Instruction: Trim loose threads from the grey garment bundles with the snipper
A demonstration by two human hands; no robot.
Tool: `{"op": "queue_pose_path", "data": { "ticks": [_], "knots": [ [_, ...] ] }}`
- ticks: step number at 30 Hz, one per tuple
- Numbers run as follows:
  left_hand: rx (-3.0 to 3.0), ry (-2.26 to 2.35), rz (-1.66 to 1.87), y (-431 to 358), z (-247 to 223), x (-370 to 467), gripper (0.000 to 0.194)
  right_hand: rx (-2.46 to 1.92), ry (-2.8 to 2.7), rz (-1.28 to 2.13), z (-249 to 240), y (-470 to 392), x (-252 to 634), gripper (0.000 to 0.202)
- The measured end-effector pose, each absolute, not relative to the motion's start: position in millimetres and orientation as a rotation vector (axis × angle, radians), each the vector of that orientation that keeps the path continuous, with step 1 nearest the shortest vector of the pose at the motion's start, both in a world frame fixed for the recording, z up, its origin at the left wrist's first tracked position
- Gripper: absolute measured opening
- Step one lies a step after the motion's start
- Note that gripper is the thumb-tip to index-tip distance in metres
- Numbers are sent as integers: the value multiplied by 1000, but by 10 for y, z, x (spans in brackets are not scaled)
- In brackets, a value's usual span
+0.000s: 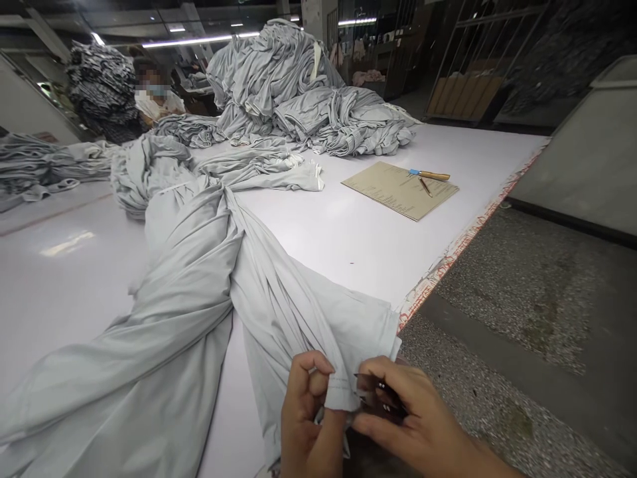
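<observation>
A pale grey garment (279, 292) stretches over the white table toward me, twisted near its middle. My left hand (311, 411), at the near edge, is closed on its stitched hem, the thumb underneath and the fingers curled beside it. Just to the right, my right hand (411, 411) grips dark thread snips (381, 395) between thumb and fingers. The snips' two pointed tips lie right beside the hem; whether they touch the cloth or a thread, I cannot tell. Another wide part of the garment (149, 345) spreads to the left.
A tall heap of grey garments (279, 73) covers the table's far side, with more cloth (44, 159) at left. On the right lies a cardboard sheet (383, 189) bearing a yellow-handled tool (432, 175) and a pen (425, 187). A person (156, 99) is behind. The table edge (448, 255) runs diagonally.
</observation>
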State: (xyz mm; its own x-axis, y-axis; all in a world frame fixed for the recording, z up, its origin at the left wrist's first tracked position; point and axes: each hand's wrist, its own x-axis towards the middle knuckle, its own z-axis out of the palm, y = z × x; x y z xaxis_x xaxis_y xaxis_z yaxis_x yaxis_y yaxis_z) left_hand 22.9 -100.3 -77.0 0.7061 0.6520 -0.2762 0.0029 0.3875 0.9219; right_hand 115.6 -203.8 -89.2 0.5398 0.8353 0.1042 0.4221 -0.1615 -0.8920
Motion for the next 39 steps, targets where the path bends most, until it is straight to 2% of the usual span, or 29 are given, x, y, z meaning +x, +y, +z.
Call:
{"op": "queue_pose_path", "data": {
  "ticks": [2,5,8,10,16,22,28,39],
  "knots": [
    [1277,706,508,-949,-751,209,20,-1758,-1022,524,-919,-2018,1185,3],
    [1544,626,476,-784,-690,192,11,-1760,-887,505,-926,-1994,1282,9],
    [1511,609,267,-625,-642,193,32,-1810,-737,465,-906,-2008,1397,17],
    [1367,665,155,-578,-640,193,38,-1873,-757,464,-887,-2045,1435,18],
    [1338,711,141,-640,-723,184,43,-2005,-1097,610,-809,-2166,1325,22],
    [1498,648,163,-663,-732,175,44,-2109,-1266,480,-795,-2125,1250,23],
    [1462,694,96,-625,-713,152,45,-2084,-1387,406,-754,-2122,1254,33],
    [1518,717,18,-616,-633,216,45,-2079,-1445,213,-799,-2118,1232,23]
  ]
}}
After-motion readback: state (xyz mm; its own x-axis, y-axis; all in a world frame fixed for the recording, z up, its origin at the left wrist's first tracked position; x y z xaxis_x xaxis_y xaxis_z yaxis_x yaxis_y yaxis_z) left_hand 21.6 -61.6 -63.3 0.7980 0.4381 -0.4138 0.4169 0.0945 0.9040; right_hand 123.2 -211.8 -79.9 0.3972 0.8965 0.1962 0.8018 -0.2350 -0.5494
